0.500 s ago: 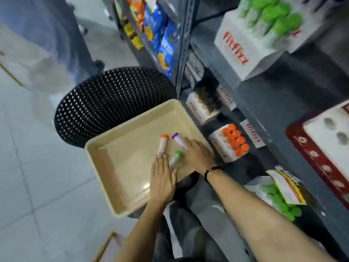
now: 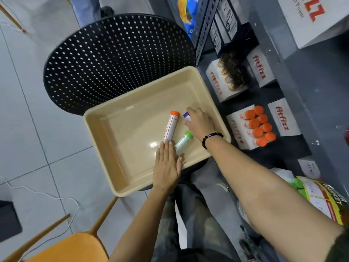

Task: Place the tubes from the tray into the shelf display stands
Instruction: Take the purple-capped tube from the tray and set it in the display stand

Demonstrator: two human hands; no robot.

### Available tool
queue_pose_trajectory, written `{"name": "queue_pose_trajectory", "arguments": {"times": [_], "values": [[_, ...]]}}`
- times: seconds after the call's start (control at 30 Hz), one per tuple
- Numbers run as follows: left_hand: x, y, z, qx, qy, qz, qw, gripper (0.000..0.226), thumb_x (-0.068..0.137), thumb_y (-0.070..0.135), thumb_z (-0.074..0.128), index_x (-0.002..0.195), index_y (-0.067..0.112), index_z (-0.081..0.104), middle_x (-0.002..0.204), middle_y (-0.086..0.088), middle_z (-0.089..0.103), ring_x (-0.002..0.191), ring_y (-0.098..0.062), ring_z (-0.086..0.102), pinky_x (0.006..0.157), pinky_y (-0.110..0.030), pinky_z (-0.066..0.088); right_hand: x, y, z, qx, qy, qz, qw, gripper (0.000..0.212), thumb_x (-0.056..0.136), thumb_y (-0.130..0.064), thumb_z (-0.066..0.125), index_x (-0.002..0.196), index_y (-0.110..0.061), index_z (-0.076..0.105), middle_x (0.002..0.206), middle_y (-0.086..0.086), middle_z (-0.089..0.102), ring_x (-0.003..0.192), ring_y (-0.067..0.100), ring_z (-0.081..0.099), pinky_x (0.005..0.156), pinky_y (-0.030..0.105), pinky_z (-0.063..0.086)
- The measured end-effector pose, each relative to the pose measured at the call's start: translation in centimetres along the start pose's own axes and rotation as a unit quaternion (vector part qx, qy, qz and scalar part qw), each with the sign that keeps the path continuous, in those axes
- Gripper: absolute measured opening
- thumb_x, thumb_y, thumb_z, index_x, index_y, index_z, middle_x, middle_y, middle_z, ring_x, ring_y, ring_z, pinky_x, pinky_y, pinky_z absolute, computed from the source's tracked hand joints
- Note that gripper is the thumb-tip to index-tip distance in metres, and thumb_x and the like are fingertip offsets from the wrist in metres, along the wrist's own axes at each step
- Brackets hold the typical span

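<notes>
Both hands barely shift — the right hand (image 2: 200,122) now covers the purple-capped tube (image 2: 186,115), grip unclear, while the flat, open left hand (image 2: 167,165) steadies the orange-capped tube (image 2: 171,125) and green-capped tube (image 2: 183,139) in the beige plastic tray (image 2: 105,133).

Beige tray (image 2: 132,178); tubes w/ orange cap (image 2: 174,113), green cap (image 2: 188,134), purple cap (image 2: 186,114); black perforated chair (image 2: 113,59); grey shelf (image 2: 311,82).
</notes>
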State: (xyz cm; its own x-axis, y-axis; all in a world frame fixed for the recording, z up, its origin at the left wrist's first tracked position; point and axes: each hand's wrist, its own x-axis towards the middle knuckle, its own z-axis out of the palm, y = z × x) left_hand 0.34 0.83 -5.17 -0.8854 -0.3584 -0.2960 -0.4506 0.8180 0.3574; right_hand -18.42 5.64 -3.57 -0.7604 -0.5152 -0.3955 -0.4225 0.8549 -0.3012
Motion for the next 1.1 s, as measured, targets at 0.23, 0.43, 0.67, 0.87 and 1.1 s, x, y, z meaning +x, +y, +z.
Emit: {"name": "queue_pose_trajectory", "arguments": {"times": [0.23,0.43,0.67,0.87,1.1], "values": [[0.1,0.0,0.2,-0.004,0.000,0.000,1.000,0.059,0.094,0.030,0.039,0.141,-0.003,0.028,0.149,-0.022,0.031,0.140,-0.035,0.026,0.114,-0.045,0.012,0.0,-0.4,-1.8,0.017,0.047,-0.009,0.999,0.028,0.083,-0.014,0.056,0.108,-0.004,0.047,0.095,0.019,0.064,0.080,0.036,0.060,0.058,0.030,0.034],[0.2,-0.2,0.2,-0.012,-0.013,0.005,1.000,0.059,0.098,0.032,0.036,0.144,-0.001,0.019,0.154,-0.020,0.021,0.143,-0.032,0.016,0.118,-0.040,0.009,-1.9,0.5,-5.7,0.082,0.016,0.038,0.996,0.017,0.071,-0.018,0.064,0.081,-0.009,0.053,0.084,0.013,0.057,0.077,0.030,0.055,0.061,0.032,0.045],[0.7,1.0,-2.8,-0.007,-0.007,0.047,0.999,0.062,0.098,0.035,0.035,0.141,-0.007,0.022,0.150,-0.025,0.025,0.141,-0.037,0.021,0.118,-0.045,0.017,-7.9,1.3,-12.8,0.251,0.088,0.071,0.961,0.012,0.064,-0.009,0.068,0.073,-0.003,0.063,0.071,0.008,0.054,0.068,0.021,0.049,0.061,0.029,0.042],[3.7,6.9,-8.0,0.005,0.036,0.187,0.982,0.062,0.098,0.036,0.033,0.142,-0.006,0.021,0.152,-0.024,0.023,0.142,-0.034,0.018,0.119,-0.043,0.014,-15.2,2.0,-20.6,0.247,0.222,0.097,0.938,0.020,0.065,-0.014,0.068,0.084,-0.020,0.069,0.073,0.002,0.065,0.067,0.022,0.055,0.057,0.021,0.042],[6.9,18.1,-14.2,-0.031,0.097,0.348,0.932,0.066,0.096,0.040,0.022,0.141,-0.008,0.022,0.151,-0.027,0.023,0.142,-0.038,0.017,0.118,-0.044,0.012,-22.2,4.3,-28.8,0.261,0.365,0.117,0.886,0.020,0.062,-0.016,0.067,0.082,-0.017,0.070,0.078,0.008,0.072,0.074,0.021,0.063,0.078,0.042,0.055]]}}
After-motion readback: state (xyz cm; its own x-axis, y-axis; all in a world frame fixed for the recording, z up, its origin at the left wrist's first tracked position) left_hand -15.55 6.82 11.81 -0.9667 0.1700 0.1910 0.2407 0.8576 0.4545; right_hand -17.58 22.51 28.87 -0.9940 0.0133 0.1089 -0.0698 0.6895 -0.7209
